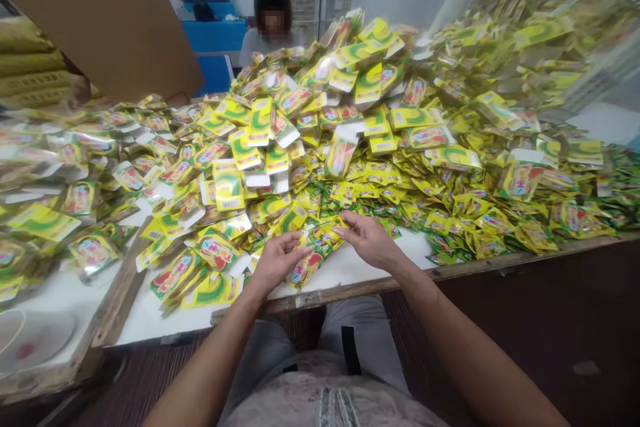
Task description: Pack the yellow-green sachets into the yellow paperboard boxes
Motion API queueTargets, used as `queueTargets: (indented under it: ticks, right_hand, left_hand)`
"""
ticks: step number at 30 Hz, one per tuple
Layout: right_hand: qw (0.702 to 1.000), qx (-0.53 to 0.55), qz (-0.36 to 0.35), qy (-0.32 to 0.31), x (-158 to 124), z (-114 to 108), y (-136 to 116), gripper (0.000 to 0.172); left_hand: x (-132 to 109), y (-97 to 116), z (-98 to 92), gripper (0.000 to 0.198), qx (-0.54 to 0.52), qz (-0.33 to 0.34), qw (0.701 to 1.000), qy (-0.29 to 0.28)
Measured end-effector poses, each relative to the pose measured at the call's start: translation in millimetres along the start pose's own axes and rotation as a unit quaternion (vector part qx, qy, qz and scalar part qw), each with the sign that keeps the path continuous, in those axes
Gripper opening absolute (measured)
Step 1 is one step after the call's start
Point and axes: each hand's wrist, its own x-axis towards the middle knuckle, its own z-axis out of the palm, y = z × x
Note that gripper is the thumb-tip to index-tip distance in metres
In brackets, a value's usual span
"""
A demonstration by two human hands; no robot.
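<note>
My left hand [280, 260] is closed around a small yellow-and-green printed box [304, 272] with a red fruit picture, held tilted above the table's front edge. Just to its right, my right hand [370, 239] pinches a small yellow-green sachet [327, 235] between thumb and fingers, close against the box's upper end. Whether the sachet is partly inside the box cannot be made out. Beyond my hands lies a heap of loose yellow-green sachets [470, 207]. Flat-sided printed boxes [229, 185], several with white flaps standing out, are piled to the left and on top.
A white crate [595, 80] tipped at the back right spills packets onto the white table [417, 247]. Wooden strips [123, 280] edge the tabletop. A white bowl [45, 337] sits at the lower left. Across the heap is another person [273, 13], near a brown board [110, 20].
</note>
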Motion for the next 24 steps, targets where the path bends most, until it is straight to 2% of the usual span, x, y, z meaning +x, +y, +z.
queueTargets:
  ticks: [5, 11, 17, 20, 24]
  right_hand:
    - [0.998, -0.009, 0.010, -0.069, 3.2, -7.0, 9.0, 0.019]
    - [0.993, -0.101, 0.016, -0.067, 11.2, -3.7, 7.8, 0.014]
    - [0.996, -0.062, 0.015, -0.067, 11.4, -8.7, 5.0, 0.014]
    - [0.993, -0.076, 0.002, -0.090, 13.1, -13.7, 1.9, 0.016]
    - [0.990, -0.079, -0.015, -0.117, 17.7, -13.3, -3.6, 0.019]
  left_hand:
    - [1.5, -5.0, 5.6, 0.046, -0.025, -0.030, 0.999, 0.010]
    - [1.7, -16.6, 4.9, 0.037, -0.004, -0.003, 1.000, -0.010]
    - [-14.0, -21.6, 0.4, 0.037, 0.017, -0.014, 0.999, -0.048]
    - [-18.2, -23.3, -3.0, 0.034, -0.011, -0.023, 0.999, -0.026]
    - [-20.5, -21.8, -5.5, 0.036, 0.001, -0.010, 1.000, -0.013]
